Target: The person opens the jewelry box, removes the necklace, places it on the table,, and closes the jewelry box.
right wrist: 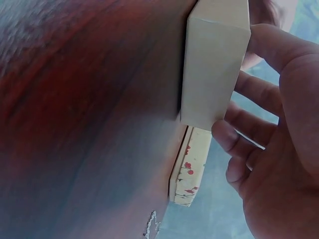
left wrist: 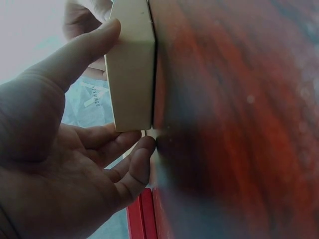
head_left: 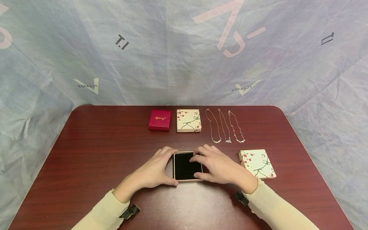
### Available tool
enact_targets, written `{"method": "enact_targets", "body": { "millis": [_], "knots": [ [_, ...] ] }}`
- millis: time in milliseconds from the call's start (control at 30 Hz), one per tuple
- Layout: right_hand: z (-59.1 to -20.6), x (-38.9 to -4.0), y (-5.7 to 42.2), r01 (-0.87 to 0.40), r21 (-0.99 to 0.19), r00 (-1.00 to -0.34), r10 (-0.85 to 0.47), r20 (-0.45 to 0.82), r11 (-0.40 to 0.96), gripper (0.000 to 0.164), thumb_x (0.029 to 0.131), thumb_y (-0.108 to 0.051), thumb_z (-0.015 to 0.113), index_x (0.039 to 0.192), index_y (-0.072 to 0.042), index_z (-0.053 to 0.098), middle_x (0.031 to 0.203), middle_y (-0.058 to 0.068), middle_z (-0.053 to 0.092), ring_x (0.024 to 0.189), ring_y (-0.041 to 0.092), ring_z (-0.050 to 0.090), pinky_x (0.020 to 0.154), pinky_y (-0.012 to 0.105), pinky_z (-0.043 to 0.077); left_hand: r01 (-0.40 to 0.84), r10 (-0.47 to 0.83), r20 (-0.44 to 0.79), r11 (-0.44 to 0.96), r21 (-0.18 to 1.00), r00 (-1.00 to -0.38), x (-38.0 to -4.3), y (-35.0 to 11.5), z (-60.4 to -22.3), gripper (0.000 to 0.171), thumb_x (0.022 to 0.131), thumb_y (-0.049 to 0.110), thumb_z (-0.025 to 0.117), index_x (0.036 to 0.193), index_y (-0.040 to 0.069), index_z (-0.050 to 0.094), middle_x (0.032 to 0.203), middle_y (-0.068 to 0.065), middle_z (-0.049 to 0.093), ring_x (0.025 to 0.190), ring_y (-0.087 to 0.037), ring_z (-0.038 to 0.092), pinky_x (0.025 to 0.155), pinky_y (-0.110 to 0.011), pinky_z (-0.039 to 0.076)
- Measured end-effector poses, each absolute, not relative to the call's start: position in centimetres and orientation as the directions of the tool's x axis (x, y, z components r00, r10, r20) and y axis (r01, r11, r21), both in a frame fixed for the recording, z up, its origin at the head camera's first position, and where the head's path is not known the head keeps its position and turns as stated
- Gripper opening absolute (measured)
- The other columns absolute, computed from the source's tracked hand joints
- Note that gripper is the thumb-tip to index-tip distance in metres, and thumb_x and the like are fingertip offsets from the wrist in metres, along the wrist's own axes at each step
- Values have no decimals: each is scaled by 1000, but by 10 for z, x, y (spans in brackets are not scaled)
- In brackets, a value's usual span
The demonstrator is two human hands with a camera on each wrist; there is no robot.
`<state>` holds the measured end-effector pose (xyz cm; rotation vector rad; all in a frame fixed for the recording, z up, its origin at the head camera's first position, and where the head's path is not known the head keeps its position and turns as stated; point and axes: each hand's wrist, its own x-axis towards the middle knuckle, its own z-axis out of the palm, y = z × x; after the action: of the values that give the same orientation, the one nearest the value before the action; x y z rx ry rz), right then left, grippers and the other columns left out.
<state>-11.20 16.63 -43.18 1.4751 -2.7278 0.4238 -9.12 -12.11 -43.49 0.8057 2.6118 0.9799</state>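
An uncovered jewelry box (head_left: 188,181) lies on the table, with cream sides and a black insert (head_left: 183,169) inside. My left hand (head_left: 153,171) grips its left end, the thumb by the near corner and fingers by the far one. My right hand (head_left: 217,164) arches over the right end. Its index finger and thumb reach over the rim to the insert, while other fingers touch the far corner. In the right wrist view the box's plain side (right wrist: 212,72) hides the insert. Whether the right fingertips press on the insert cannot be told.
A red jewelry box (head_left: 159,120) and a floral-printed box (head_left: 188,120) stand at the back. Three necklaces, a left one (head_left: 211,127), a middle one (head_left: 228,140) and a right one (head_left: 238,129), lie beside them. A floral lid or box (head_left: 257,163) lies by my right wrist.
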Motion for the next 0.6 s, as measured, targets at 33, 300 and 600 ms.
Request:
{"method": "enact_targets", "body": {
  "millis": [33, 300, 600],
  "knots": [
    [-432, -112, 166, -822, -227, -558, -819, 134, 523, 47, 95, -47, 76, 130, -18, 71, 126, -3, 62, 116, 18, 54, 96, 38, 46, 413, 572, -27, 623, 664, -819, -91, -121, -435, 103, 70, 32, 100, 152, -3, 47, 144, -10, 52, 135, -26, 47, 115, -48, 42],
    [-433, -112, 164, -807, -222, -578, -808, 113, 547, 44, 93, -46, 77, 128, -20, 73, 122, -5, 63, 112, 17, 55, 90, 36, 45, 411, 570, -29, 626, 663, -821, -91, -121, -435, 104, 70, 33, 100, 152, -2, 47, 144, -9, 51, 136, -26, 46, 116, -48, 41],
    [-432, -112, 161, -796, -205, -596, -797, 100, 570, 41, 91, -45, 80, 125, -23, 74, 116, -6, 64, 107, 16, 55, 85, 34, 44, 410, 566, -27, 627, 662, -824, -90, -121, -437, 103, 70, 33, 100, 152, -2, 47, 143, -8, 52, 135, -25, 47, 115, -48, 42]
  ]
}}
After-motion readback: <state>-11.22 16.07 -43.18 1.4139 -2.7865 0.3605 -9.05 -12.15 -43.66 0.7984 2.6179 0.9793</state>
